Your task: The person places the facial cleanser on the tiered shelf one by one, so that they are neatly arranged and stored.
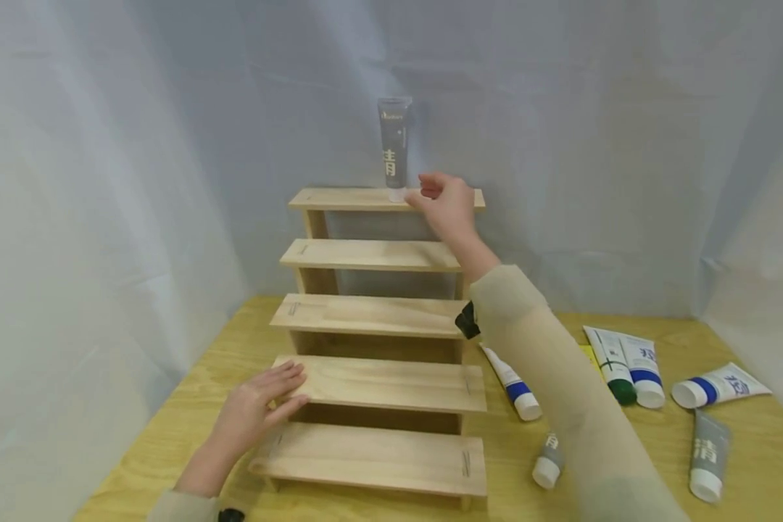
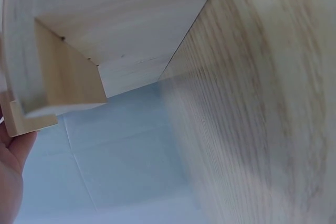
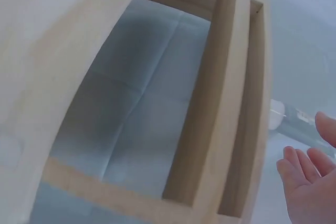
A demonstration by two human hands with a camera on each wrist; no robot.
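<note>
Grey tube (image 1: 394,145) upright beside the right hand (image 1: 449,209)

The right hand pinches nothing, thumb and fingers apart; just left of it the tube stands on its broad cap (image 1: 396,195), probably for balance, on the top step (image 1: 346,198). The left hand (image 1: 251,402) grips the second-lowest step (image 1: 398,383), presumably steadying the rack (image 1: 372,254). Right of both hands, other tubes (image 1: 731,386) lie on the desk (image 1: 185,399).

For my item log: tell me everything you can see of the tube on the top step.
The grey tube looks like plastic, with pale print, a large character low on its front, a flat end and a white cap. It stands upright, cap down, on the top step of the wooden stand. The right hand is close beside it; contact is unclear.
</note>
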